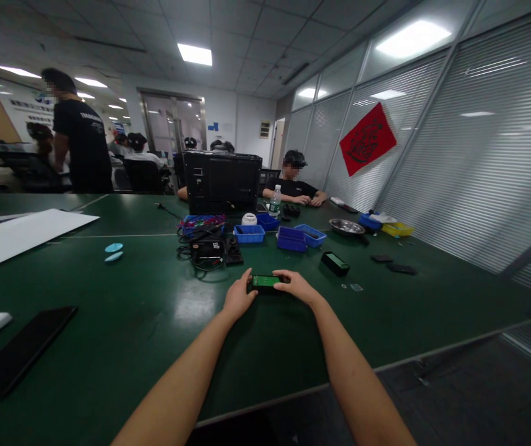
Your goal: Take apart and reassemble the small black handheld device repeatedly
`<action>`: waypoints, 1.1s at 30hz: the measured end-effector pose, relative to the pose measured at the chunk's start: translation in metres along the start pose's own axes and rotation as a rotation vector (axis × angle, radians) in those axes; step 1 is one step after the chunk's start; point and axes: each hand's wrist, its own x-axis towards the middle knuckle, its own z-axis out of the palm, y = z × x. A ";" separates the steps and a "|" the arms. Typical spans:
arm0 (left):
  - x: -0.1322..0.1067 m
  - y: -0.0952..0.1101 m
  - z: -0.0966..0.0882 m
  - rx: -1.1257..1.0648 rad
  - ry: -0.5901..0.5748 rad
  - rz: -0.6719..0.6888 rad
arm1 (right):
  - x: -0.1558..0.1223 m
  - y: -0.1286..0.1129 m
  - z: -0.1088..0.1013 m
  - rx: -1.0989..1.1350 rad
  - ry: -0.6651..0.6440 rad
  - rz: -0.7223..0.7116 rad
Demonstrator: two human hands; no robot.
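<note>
A small black oblong case with a green circuit board (263,281) showing on top is between my two hands, low over the green table (265,347). My left hand (239,297) closes on its left end, thumb at the near side and fingers at the far side. On the right end, my right hand (299,287) grips it with the thumb across the board's edge. To the right lies a similar black case (335,263) with a pale greenish top. Near it are a small clear piece (356,287) and a tiny ring-like part (344,286).
Blue trays (249,234), tangled cables with a black device (207,251), and a bottle (275,201) stand beyond. A metal bowl (347,227) and yellow tray (397,230) are at right. Flat black pieces (401,269) lie nearer. Another person (296,183) sits across the table.
</note>
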 end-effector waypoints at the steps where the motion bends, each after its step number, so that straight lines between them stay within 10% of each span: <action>1: 0.000 0.000 0.000 -0.008 0.001 -0.005 | 0.000 -0.001 0.002 -0.020 -0.015 -0.007; 15: 0.002 -0.006 0.003 -0.031 0.042 0.003 | 0.011 0.044 -0.014 -0.386 0.536 0.389; 33: 0.002 -0.006 0.004 -0.014 0.042 -0.017 | 0.011 0.021 0.025 -0.607 0.483 0.188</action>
